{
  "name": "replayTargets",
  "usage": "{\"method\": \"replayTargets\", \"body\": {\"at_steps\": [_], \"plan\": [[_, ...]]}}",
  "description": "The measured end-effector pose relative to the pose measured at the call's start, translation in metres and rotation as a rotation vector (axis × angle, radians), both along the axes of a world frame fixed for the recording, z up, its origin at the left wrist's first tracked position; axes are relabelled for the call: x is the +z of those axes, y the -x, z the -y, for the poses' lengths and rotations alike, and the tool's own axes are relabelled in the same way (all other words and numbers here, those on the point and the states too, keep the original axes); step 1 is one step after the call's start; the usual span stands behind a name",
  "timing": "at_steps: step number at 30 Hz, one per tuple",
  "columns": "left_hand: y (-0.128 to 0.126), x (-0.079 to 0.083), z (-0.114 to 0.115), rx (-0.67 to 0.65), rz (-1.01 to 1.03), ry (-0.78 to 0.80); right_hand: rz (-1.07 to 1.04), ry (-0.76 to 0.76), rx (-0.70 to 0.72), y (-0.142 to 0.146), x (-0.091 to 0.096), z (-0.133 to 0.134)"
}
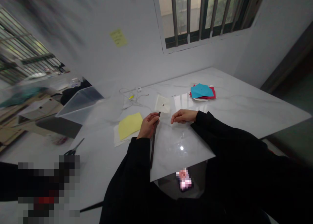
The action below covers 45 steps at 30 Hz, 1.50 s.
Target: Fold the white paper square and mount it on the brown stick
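We're right on the grip here: the left hand (148, 126) is closed firmly around a narrow dark brown strap (154, 142), with its top end poking out above the fingers and its length running down toward us beside the black sleeve (139, 162). Across a small gap, the right hand (183, 116) holds nothing, its fingers loosely curled, low over the white marble table (232, 113) and pointing back toward the strap. Just ahead of the two hands sits a white square of material (162, 103) with a small dark spot at its centre. To the left, a yellow sheet (130, 126) lies on a white sheet (119, 137). Farther right, a teal piece (199, 91) rests on a red piece (207, 93). Up by the back edge there's a tangled white cable (129, 95) with a yellow plug, and a clear plastic bin (80, 103) stands off the table's left side, with black-handled scissors (73, 149) below it. Two pixelated patches at the bottom hide whatever's there.
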<state>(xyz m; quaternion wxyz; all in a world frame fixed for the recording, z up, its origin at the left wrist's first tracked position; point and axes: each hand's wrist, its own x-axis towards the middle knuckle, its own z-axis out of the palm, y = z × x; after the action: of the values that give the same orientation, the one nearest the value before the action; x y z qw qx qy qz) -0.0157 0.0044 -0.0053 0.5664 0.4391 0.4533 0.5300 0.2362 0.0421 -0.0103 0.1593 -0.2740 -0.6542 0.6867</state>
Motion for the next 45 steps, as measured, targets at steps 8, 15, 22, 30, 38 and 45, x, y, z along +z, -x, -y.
{"method": "replayTargets", "body": {"at_steps": [8, 15, 22, 30, 38, 45], "plan": [[0.008, 0.005, -0.006, 0.063, 0.214, 0.082, 0.017, -0.08, -0.368, -0.003, -0.005, -0.01], [0.006, 0.009, -0.002, -0.016, 0.277, 0.056, -0.031, -0.143, -0.171, 0.009, 0.001, 0.004], [-0.009, 0.005, 0.003, -0.116, 0.231, 0.024, -0.056, -0.147, -0.021, 0.041, 0.0, 0.024], [-0.01, 0.008, 0.003, -0.167, 0.249, 0.049, -0.139, -0.056, -0.046, 0.054, -0.001, 0.034], [-0.007, 0.013, -0.003, -0.001, 0.374, 0.02, -0.074, 0.029, 0.292, 0.054, -0.004, 0.033], [-0.005, 0.005, -0.006, 0.009, 0.403, -0.016, -0.063, 0.179, 0.384, 0.052, -0.003, 0.019]]}}
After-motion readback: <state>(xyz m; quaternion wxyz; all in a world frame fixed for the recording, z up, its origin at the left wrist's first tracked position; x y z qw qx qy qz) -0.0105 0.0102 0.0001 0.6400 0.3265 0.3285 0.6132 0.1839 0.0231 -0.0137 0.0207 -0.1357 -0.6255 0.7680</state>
